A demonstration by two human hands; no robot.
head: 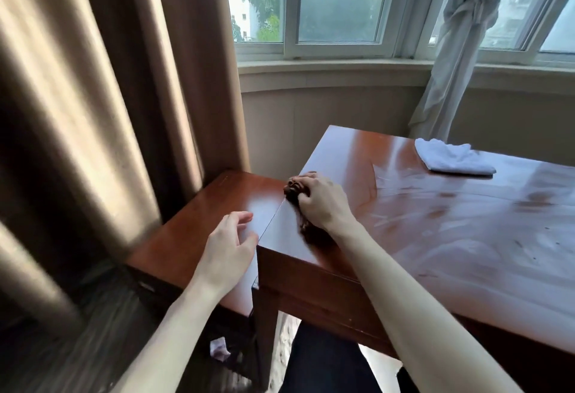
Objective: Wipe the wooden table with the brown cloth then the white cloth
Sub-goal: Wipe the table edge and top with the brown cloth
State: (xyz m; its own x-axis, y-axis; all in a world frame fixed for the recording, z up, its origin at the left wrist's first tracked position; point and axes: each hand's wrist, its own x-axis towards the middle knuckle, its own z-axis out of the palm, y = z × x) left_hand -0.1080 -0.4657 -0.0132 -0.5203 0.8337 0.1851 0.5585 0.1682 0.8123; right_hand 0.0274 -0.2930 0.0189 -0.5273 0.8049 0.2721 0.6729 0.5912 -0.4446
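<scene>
The glossy wooden table (pixel 451 237) fills the right half of the view, streaked with damp wipe marks. My right hand (pixel 323 203) grips the bunched brown cloth (pixel 294 190) and holds it down at the table's left edge, near the front corner. Part of the cloth shows under my wrist. My left hand (pixel 227 246) hovers with loosely curled fingers just left of that corner, over the lower side table, holding nothing. The white cloth (pixel 451 157) lies folded on the table's far side, well apart from both hands.
A lower wooden side table (pixel 211 206) butts against the table's left edge. Brown curtains (pixel 93 97) hang at the left. A knotted white curtain (pixel 460 44) hangs behind the far edge, below the window (pixel 336 7). My legs are under the table.
</scene>
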